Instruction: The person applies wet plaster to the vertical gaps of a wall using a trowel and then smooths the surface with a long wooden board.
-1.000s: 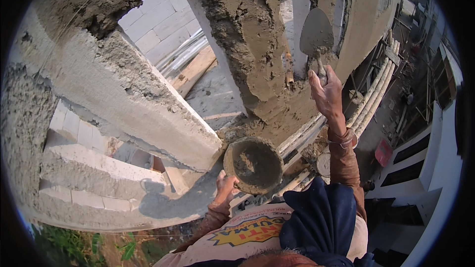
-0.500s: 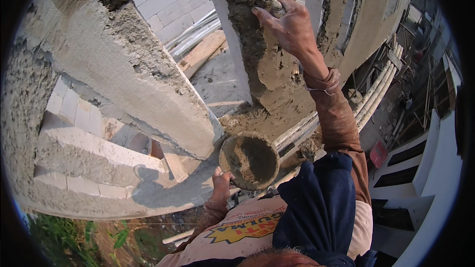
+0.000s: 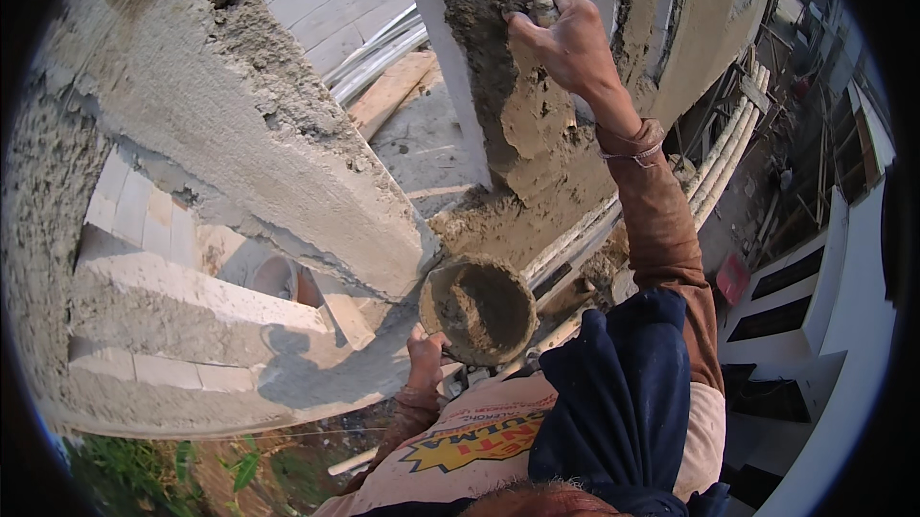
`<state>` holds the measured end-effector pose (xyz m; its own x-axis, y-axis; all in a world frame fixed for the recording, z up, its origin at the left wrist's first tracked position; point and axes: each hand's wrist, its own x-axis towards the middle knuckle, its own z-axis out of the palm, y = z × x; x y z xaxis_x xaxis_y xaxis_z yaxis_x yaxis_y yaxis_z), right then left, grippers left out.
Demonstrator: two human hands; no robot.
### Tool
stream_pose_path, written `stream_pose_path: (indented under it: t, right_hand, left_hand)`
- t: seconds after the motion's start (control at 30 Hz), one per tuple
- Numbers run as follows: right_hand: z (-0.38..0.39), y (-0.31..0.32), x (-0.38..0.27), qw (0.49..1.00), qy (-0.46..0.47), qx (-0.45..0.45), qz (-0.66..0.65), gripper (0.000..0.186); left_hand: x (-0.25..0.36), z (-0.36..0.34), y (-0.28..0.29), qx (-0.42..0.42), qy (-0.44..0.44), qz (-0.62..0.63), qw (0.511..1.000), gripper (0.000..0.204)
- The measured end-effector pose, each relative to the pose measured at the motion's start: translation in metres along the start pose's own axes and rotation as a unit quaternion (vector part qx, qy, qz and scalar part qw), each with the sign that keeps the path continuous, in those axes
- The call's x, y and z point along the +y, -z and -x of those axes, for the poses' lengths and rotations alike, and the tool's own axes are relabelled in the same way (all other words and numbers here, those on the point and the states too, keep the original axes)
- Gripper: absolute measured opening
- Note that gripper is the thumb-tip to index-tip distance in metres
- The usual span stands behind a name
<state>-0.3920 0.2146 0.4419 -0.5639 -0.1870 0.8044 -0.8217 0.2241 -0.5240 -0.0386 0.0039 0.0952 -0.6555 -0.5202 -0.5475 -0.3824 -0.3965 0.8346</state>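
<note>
My right hand (image 3: 571, 43), arm stretched far forward, is closed around the mortar-caked handle of a trowel (image 3: 541, 5). Its blade is at the upper part of a column (image 3: 522, 124) coated in wet, uneven mortar, and I cannot make out the blade's outline there. Near my body, my left hand (image 3: 425, 354) grips the left rim of a round bucket (image 3: 525, 311). The bucket tilts so its inside shows, with wet mortar (image 3: 470, 311) clinging to the wall and lying in it. It is right beside the foot of the column.
A rough plastered beam (image 3: 278, 134) slants across the left. Through the opening lie a wooden plank (image 3: 391, 95) and metal lengths (image 3: 379, 52). Bamboo poles (image 3: 724, 148) run along the right, high above ground. A white building (image 3: 824, 306) stands lower right; plants (image 3: 129, 474) grow lower left.
My right hand and the trowel have shifted slightly to the right against the column. The left hand still holds the bucket, which has barely moved. The whole view has turned a little.
</note>
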Motion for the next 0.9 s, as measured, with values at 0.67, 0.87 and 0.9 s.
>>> stream_pose_path:
  t: [0.67,0.87,0.9]
  right_hand:
    - [0.016,0.031,0.008,0.993,0.005,-0.056,0.103,0.049]
    - [0.124,0.049,0.008,0.987,-0.102,-0.122,-0.022,0.04]
    - [0.144,0.047,0.02,0.988,-0.108,-0.106,-0.011,0.039]
  left_hand:
    - [-0.007,0.008,0.006,0.012,-0.003,0.032,0.999,0.038]
    - [-0.012,0.015,0.019,0.008,-0.021,0.055,0.998,0.038]
    - [-0.011,0.02,0.019,0.013,-0.039,0.059,0.997,0.038]
